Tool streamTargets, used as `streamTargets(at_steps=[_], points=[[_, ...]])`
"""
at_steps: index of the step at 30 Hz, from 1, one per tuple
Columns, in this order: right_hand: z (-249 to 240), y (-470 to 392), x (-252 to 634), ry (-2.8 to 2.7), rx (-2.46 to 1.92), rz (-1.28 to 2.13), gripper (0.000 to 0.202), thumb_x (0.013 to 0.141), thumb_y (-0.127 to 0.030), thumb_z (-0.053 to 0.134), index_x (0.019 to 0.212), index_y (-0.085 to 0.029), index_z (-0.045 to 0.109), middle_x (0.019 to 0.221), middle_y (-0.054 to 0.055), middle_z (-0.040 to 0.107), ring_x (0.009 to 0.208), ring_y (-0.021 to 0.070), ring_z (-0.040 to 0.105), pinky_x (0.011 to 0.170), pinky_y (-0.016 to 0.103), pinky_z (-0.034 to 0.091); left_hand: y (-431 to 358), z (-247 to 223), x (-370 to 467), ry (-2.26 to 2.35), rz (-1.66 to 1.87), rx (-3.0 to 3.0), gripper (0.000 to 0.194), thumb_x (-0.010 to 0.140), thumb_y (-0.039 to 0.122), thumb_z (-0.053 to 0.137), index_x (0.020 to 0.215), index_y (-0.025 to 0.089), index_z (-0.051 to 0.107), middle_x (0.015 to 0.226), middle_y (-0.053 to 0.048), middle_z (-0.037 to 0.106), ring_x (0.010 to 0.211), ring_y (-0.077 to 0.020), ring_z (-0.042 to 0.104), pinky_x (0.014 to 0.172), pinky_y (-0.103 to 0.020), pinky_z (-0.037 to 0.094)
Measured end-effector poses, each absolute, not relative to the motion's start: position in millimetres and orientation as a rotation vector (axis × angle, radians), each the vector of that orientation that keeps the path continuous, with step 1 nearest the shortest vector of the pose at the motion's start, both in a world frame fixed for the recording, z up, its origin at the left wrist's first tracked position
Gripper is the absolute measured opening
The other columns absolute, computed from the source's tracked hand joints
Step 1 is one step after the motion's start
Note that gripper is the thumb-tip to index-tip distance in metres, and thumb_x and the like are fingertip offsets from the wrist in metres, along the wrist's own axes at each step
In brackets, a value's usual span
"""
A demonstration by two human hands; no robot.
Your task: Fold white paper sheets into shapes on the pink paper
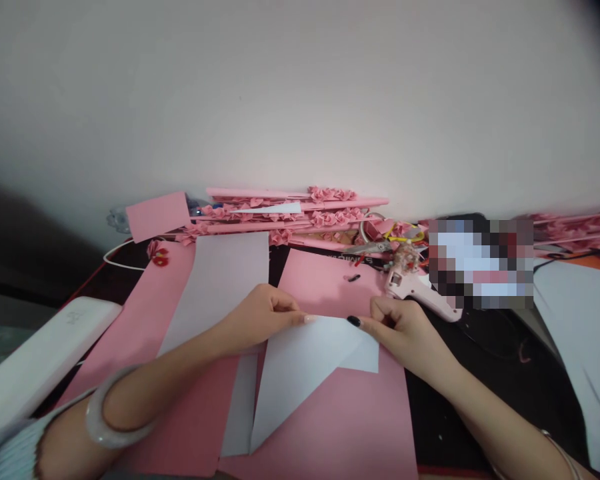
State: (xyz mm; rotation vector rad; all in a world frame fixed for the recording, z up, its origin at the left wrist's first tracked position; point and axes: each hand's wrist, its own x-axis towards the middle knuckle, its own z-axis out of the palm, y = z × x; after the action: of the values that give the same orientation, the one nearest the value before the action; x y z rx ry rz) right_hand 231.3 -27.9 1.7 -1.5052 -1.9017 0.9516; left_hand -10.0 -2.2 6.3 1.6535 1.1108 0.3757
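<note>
A folded white paper (pixel 300 373) lies over a pink sheet (pixel 350 427) in the middle. My left hand (pixel 265 317) pinches its upper left edge between thumb and curled fingers. At the upper right edge, my right hand (pixel 403 330) grips the same paper, its dark-nailed thumb on top. The paper's left side runs down to a point, and a smaller flap sticks out below my right thumb. More white paper (pixel 220 280) and another pink sheet (pixel 180 420) lie under and beside my left forearm.
Pink paper flowers on stems (pixel 330 217) line the wall. A pink glue gun (pixel 425 293), scissors (pixel 373 249) and a blurred-out object (pixel 480 263) lie behind my right hand. A white box-like object (pixel 45 360) is at left, white sheets (pixel 580 320) at right.
</note>
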Motion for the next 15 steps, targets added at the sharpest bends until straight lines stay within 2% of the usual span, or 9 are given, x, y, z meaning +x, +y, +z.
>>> streamTargets(at_steps=[5, 11, 15], points=[[5.1, -26.3, 234.9, -1.861, -1.506, 0.957, 0.044, 0.079, -0.041, 0.054, 0.053, -0.02, 0.025, 0.05, -0.007, 0.023, 0.048, 0.0078, 0.021, 0.043, 0.022, 0.018, 0.7, 3.3, -11.0, 1.111, 0.45, 1.703, 0.034, 0.08, 0.04, 0.049, 0.058, 0.014, 0.051, 0.056, 0.003, 0.038, 0.053, -0.009, 0.035, 0.049, -0.021, 0.026], [7.0, -23.3, 239.1, -1.794, -1.475, 1.007, 0.044, 0.079, -0.041, 0.054, 0.053, -0.02, 0.025, 0.05, -0.007, 0.023, 0.047, 0.0077, 0.022, 0.043, 0.022, 0.018, 1.5, 2.2, -11.9, 1.163, 0.512, 1.71, 0.046, 0.078, 0.041, 0.052, 0.05, 0.017, 0.026, 0.055, 0.005, 0.017, 0.049, -0.0075, 0.018, 0.047, -0.023, 0.014], [3.6, -21.5, 242.1, -1.741, -1.468, 1.032, 0.044, 0.079, -0.041, 0.054, 0.054, -0.02, 0.025, 0.051, -0.007, 0.022, 0.047, 0.0073, 0.021, 0.044, 0.022, 0.017, 0.7, 3.4, -11.4, 1.163, 0.537, 1.727, 0.047, 0.082, 0.043, 0.047, 0.051, 0.018, 0.021, 0.056, 0.005, 0.015, 0.049, -0.0072, 0.016, 0.047, -0.024, 0.012]])
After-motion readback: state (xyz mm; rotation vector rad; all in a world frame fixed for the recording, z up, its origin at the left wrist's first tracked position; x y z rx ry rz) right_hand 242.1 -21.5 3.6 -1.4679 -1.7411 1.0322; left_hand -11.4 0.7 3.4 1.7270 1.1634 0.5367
